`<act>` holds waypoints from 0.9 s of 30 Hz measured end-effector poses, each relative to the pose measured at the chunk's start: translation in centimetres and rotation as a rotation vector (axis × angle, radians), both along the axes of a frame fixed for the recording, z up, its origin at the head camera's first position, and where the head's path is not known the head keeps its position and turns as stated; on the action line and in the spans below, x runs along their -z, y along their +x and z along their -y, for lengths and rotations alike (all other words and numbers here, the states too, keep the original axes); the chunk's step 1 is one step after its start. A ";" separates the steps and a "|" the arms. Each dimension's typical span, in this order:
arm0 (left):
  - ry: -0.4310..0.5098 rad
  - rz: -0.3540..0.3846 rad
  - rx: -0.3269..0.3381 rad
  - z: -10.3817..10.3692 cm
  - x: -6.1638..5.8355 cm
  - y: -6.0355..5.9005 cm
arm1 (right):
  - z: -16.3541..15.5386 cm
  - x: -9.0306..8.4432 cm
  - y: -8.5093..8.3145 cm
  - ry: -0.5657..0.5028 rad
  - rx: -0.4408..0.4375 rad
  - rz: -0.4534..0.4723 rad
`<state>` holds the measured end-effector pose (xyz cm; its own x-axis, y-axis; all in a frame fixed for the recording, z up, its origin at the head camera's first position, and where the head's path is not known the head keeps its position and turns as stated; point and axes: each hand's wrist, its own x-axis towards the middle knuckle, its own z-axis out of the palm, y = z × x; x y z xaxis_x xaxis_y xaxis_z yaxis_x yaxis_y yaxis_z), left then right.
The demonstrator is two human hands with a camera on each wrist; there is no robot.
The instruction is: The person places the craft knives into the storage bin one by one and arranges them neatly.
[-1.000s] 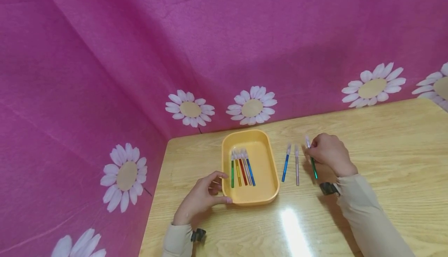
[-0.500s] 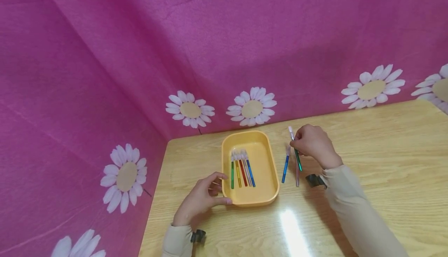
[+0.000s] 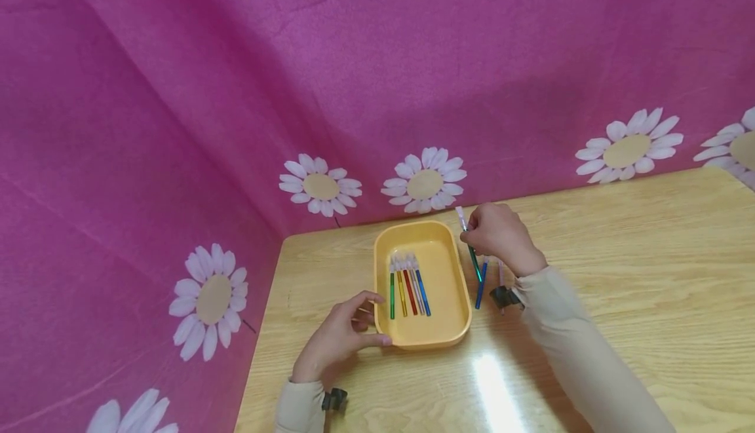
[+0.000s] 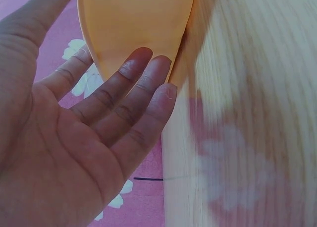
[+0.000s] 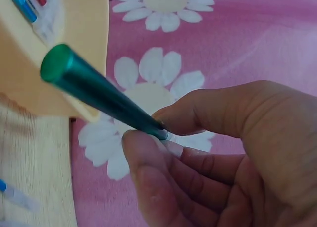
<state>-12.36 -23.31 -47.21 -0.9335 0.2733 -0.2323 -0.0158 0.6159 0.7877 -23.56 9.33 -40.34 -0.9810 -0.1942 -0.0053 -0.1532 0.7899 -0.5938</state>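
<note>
My right hand (image 3: 501, 233) pinches a craft knife (image 3: 474, 264) between thumb and fingers, above the table by the tray's far right corner. This knife has a shiny green handle and a pale, clear-looking cap pointing away from me; the right wrist view shows its green handle end (image 5: 94, 90) up close. A yellow tray (image 3: 445, 318) holds several similar knives in a row, with green, gold, red, pinkish and blue handles. At its near left corner, my left hand (image 3: 339, 338) touches the rim with spread thumb and forefinger; its other fingers (image 4: 136, 123) lie loosely extended.
Right of the tray, a blue craft knife (image 3: 481, 285) lies on the wooden table (image 3: 637, 269). A pinkish one (image 3: 501, 270) beside it is partly hidden by the right wrist's camera. Pink cloth (image 3: 501, 92) with daisies hangs behind and to the left.
My right hand has lifted the green craft knife off the table and carried it left, over the pinkish and blue ones, to the tray's right side. The left hand and tray have stayed put.
</note>
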 end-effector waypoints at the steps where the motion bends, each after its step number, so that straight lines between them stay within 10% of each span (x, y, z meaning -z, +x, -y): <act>1: -0.007 0.001 -0.002 0.0 -0.1 0.0 | 0.3 0.0 -0.1 -0.008 -0.009 0.000; 27: 0.043 -0.027 0.044 0.2 -0.1 0.1 | 8.7 3.0 -1.3 -0.018 -0.100 0.178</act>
